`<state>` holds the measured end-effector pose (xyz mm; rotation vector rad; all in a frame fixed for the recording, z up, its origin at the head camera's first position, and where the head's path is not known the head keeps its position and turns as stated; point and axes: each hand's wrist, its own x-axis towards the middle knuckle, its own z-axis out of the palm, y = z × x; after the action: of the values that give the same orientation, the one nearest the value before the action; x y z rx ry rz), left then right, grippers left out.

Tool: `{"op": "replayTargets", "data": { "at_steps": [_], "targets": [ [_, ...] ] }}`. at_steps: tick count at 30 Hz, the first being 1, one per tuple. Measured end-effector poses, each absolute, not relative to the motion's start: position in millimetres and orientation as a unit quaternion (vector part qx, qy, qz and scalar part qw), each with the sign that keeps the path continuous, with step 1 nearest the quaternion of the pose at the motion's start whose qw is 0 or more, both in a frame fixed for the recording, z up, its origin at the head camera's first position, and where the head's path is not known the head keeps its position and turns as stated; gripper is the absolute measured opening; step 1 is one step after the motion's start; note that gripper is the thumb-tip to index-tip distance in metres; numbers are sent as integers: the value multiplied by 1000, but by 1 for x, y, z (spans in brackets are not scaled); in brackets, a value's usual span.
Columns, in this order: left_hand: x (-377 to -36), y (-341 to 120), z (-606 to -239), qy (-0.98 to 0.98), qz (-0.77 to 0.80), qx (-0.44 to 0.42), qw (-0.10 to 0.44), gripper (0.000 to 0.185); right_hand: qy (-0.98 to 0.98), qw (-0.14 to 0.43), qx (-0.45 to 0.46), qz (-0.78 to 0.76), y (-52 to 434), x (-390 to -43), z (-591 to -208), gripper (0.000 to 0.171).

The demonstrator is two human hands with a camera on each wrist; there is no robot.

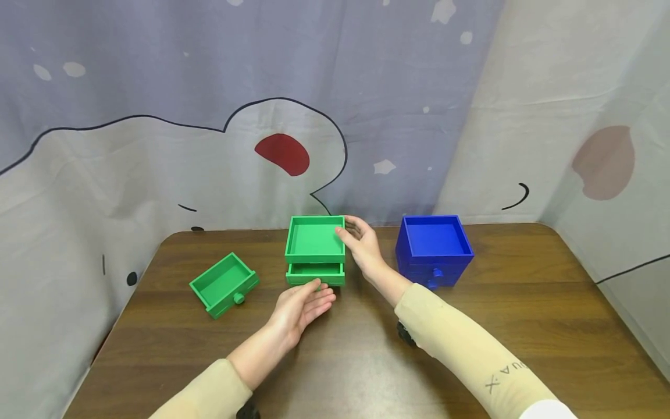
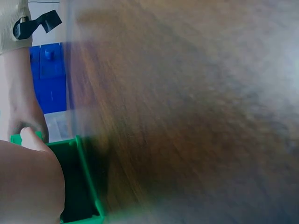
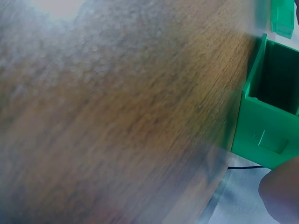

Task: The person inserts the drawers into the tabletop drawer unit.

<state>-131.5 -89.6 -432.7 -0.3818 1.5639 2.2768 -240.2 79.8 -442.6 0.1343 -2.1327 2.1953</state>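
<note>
Head view, left to right: a loose green drawer [image 1: 224, 284] lies at 9 o'clock of the green box [image 1: 316, 250]. The left hand [image 1: 303, 305], fingers relaxed and narrow, touches the box's lower drawer [image 1: 315, 272] at 6 o'clock. The right hand [image 1: 361, 244] grips the box's 3 o'clock wall. The blue box [image 1: 434, 249] stands further right. Wrist views show only blurred table [image 2: 196, 116] and green walls.
</note>
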Motion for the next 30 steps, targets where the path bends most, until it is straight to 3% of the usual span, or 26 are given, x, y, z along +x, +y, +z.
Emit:
{"op": "replayTargets", "data": {
  "at_steps": [30],
  "targets": [
    [-154, -83, -437, 527, 820, -151, 164, 39, -693, 44, 47, 718, 79, -239, -442, 47]
  ]
}}
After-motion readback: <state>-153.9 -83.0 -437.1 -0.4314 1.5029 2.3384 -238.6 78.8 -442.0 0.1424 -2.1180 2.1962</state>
